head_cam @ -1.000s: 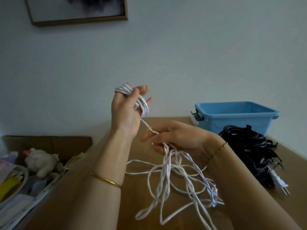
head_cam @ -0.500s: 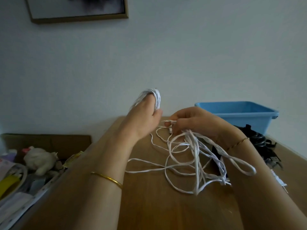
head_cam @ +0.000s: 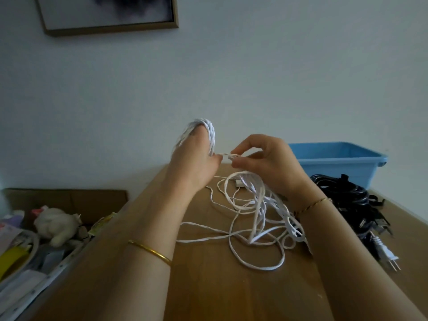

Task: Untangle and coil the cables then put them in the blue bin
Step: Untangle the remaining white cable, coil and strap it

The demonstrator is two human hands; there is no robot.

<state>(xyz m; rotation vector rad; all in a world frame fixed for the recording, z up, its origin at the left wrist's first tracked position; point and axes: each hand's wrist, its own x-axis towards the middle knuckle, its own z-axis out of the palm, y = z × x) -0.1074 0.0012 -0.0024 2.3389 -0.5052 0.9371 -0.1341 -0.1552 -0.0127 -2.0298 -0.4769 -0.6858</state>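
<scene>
a person's left hand (head_cam: pixel 194 156), seen from the back at the centre of the frame, holds a tight coil of flat white cable (head_cam: pixel 205 129) wound round its fingers, the thumb tucked against the strand where it leaves the coil. just to the right, the right hand (head_cam: pixel 266 163) pinches that same strand between thumb and forefinger, the other fingers curled. below both hands the rest of the white cable falls in loose, overlapping loops onto the smooth wooden desk (head_cam: pixel 220 286), with a small white connector lying among them.

the blue bin (head_cam: pixel 335 158), a rectangular plastic tub with a rolled rim, stands at the right of the frame against the pale wall, partly behind the right hand. in front of it lies a glossy heap of black cables (head_cam: pixel 342 195), a white two-pin plug (head_cam: pixel 385 252) at its lower edge; the right forearm hides part of the heap.

at lower left a cardboard box (head_cam: pixel 69 200) holds a fuzzy white plush toy (head_cam: pixel 55 224) and mixed clutter. a wood-framed picture (head_cam: pixel 111 28) hangs at upper left. a plain gold bangle (head_cam: pixel 150 251) circles the left wrist, a thin chain bracelet (head_cam: pixel 312 205) the right.
</scene>
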